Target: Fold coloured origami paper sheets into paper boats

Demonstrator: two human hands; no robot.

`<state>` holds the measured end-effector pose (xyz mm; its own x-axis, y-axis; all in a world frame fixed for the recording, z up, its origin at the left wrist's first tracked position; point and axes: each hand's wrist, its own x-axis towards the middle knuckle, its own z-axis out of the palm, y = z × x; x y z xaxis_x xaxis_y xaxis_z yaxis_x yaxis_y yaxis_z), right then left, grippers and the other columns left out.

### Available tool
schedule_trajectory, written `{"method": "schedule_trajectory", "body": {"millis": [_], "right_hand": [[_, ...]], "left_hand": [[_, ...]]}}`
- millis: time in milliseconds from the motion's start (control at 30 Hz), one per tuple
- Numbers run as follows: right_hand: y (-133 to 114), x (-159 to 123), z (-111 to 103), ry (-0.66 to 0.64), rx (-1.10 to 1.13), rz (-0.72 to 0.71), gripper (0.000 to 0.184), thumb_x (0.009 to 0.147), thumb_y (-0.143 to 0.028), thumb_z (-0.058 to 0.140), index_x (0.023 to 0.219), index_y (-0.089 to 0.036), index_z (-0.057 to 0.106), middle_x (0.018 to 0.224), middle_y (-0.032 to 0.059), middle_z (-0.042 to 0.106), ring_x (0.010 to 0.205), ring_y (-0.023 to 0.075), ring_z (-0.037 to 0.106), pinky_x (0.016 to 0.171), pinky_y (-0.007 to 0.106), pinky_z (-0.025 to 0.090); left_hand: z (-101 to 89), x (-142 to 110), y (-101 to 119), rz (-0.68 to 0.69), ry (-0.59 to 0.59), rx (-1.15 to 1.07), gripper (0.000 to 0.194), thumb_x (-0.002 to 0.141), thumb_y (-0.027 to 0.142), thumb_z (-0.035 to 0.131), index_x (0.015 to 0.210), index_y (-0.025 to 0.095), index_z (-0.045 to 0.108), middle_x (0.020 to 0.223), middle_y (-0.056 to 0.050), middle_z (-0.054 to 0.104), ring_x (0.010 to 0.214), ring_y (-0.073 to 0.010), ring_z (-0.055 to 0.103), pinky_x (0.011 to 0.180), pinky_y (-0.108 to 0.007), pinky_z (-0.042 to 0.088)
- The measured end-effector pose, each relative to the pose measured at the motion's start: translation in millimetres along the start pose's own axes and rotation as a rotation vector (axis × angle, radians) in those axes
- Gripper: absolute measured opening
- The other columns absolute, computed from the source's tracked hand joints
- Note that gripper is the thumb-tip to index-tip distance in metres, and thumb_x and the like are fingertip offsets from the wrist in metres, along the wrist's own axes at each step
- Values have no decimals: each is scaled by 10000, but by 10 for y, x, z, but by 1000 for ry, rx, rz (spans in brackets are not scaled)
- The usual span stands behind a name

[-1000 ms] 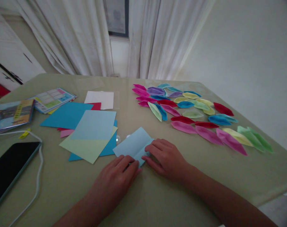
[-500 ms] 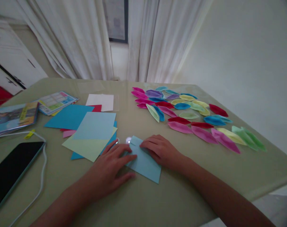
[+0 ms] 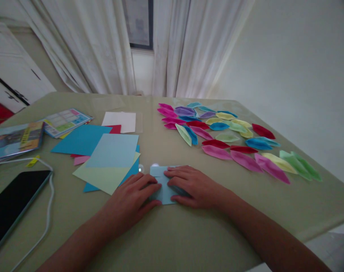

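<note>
A folded sheet of light blue origami paper [image 3: 166, 192] lies on the table in front of me, its lower edge roughly level. My left hand [image 3: 138, 192] grips its left side, fingers bent on top and the thumb at the lower left corner. From the right, my right hand [image 3: 190, 187] holds the other side, with fingertips pressed on the paper and the thumb near the bottom edge. Both hands cover much of the sheet. A crease line runs near its top.
Left of my hands lie loose paper squares [image 3: 113, 149], a phone [image 3: 17, 204], a white cable [image 3: 50, 196] and a picture booklet [image 3: 17, 139]. Several folded colourful paper pieces [image 3: 217, 152] spread across the right side. A clear sleeve with white paper [image 3: 121, 121] lies further back.
The light blue paper has turned from a slant to nearly square with me. My right thumb has come down to its lower edge, and my left thumb has moved up against the paper.
</note>
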<state>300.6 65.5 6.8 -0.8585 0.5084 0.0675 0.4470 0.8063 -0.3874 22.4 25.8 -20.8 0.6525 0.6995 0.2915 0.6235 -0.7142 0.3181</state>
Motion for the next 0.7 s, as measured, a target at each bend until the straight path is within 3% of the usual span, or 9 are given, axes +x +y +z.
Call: {"method": "schedule_trajectory", "body": {"millis": [167,300,400,500,700], "right_hand": [[-13,8,25,24,-41,-35,569,933,-594,738,1276,-144,674,1533,190,604,1427,330,570,1214,498,433],[-25,20,73,79,-95,-52,355,1069,-408,595,1283,-135,668,1417,167,699,1344,283,647,1176,466,480],[-17,19,92,114,-91,-40,298,1094,-338,546,1273,-135,671,1365,154,732,1301,263,680,1129,446,520],[-8,11,80,84,-71,-35,425,1055,-473,610,1299,-129,663,1404,172,705,1316,292,666,1134,468,515],[-29,-4,24,37,-9,-15,583,951,-596,711,1348,-174,651,1463,161,664,1359,307,626,1163,485,474]], "left_hand": [[99,25,1,6,67,58,190,1045,235,615,1203,203,715,1114,-67,727,1000,-262,663,929,-441,561],[106,31,13,-31,83,55,207,1068,235,563,1222,198,696,1099,-71,725,985,-262,654,912,-443,560],[51,21,32,-41,31,-3,329,1033,377,644,1314,205,652,1202,-92,700,1071,-290,638,953,-474,550],[17,12,50,-54,-27,-32,493,952,459,752,1372,237,624,1252,-90,675,1113,-305,620,976,-486,541],[91,28,45,-63,14,20,316,1010,379,684,1290,235,657,1170,-76,699,1052,-295,633,945,-484,538]]}}
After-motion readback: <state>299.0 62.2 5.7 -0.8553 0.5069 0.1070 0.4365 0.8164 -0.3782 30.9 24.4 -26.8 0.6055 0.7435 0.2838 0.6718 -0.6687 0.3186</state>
